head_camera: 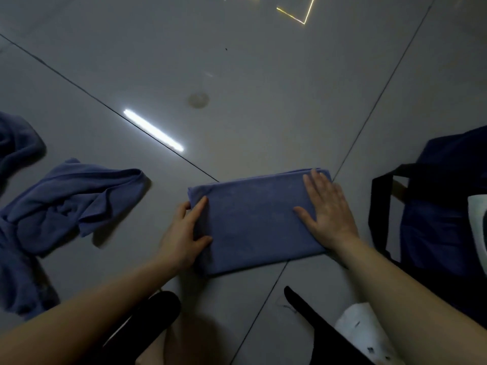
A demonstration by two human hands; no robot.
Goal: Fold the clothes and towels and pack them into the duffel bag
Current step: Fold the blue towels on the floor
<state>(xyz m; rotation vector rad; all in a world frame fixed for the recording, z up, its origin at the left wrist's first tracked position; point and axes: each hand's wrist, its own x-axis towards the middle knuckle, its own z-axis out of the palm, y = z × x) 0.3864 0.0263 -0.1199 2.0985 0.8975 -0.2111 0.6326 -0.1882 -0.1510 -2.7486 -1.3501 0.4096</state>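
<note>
A blue towel (253, 219) lies folded into a neat rectangle on the grey tiled floor, at the centre of the view. My left hand (185, 233) grips its left edge, thumb and forefinger on top and the other fingers curled around the side. My right hand (326, 209) lies flat and spread on the towel's right end. The dark navy duffel bag (442, 206) stands at the right edge, with a black strap (376, 214) looped towards the towel. A white item shows inside the bag.
A heap of crumpled blue clothes (66, 201) lies at the left, spreading to the frame's edge. Dark clothing and a white patterned cloth (366, 335) are at the bottom, near my knees. The glossy floor (237, 75) stretches ahead.
</note>
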